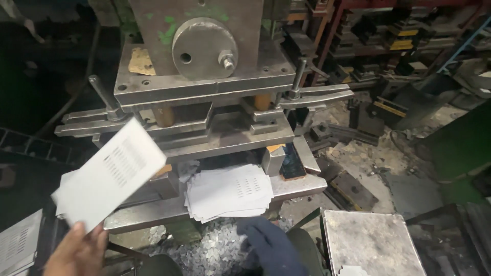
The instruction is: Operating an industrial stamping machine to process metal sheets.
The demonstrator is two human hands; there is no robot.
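Observation:
My left hand (76,253) is at the bottom left, bare, gripping the lower corner of a white punched sheet (110,174) that tilts up to the right. The sheet shows rows of small punched holes. My right hand (268,245) wears a dark blue glove and rests just below a fanned stack of white punched sheets (227,191) lying on the press bed (299,186). The gloved fingers look loosely curled; I cannot tell whether they touch the stack. The steel press (204,87) stands directly ahead.
A grey metal plate (368,243) lies at the lower right. More punched sheets (18,245) sit at the far left edge. Metal scrap bits (215,248) litter the floor below the bed. Shelves with dies (399,36) fill the back right.

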